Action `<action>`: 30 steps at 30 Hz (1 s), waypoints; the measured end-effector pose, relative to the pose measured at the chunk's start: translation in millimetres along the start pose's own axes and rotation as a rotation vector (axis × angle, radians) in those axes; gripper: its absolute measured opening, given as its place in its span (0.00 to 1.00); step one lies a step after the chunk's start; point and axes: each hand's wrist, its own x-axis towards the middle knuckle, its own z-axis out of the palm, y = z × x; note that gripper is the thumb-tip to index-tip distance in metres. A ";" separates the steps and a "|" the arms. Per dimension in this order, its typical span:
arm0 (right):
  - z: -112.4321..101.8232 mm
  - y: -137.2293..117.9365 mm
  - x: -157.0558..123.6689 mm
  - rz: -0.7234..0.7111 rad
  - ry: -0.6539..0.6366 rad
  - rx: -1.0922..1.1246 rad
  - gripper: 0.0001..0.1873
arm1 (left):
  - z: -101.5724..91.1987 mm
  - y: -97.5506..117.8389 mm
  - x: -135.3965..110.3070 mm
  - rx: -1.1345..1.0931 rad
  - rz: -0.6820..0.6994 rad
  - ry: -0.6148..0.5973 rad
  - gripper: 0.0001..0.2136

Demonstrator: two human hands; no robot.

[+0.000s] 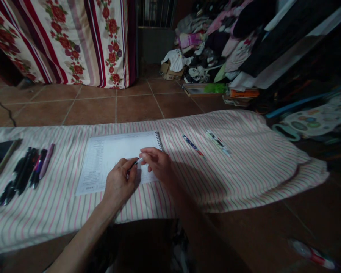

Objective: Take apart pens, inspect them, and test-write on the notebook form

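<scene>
My left hand [121, 178] is closed around a dark, slim pen [136, 162], held over a spiral notebook page. Around the pen's light-coloured end, my right hand [156, 161] pinches with thumb and forefinger, its other fingers loosely bent. Both hands hover at or rest on the lower right of the notebook [122, 144]; whether they touch the paper is hard to tell. The open white page has a printed column on its left, and the black coil runs along its right edge. A dark blue patterned pen [192, 145] lies right of the notebook, with a white patterned pen [218, 142] beyond it.
A striped cloth [244, 170] covers the low table. At left lie several dark pens [24, 170], a pinkish-purple pen [46, 161] and a dark tablet-like object [0, 157]. Behind are a floral curtain [82, 41] and piled clothes [210, 41]. A bottle [312, 254] lies on the floor.
</scene>
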 end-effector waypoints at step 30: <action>0.8 -13.6 8.4 0.085 0.290 0.291 0.14 | -7.8 -13.0 10.9 -0.495 -0.193 0.145 0.12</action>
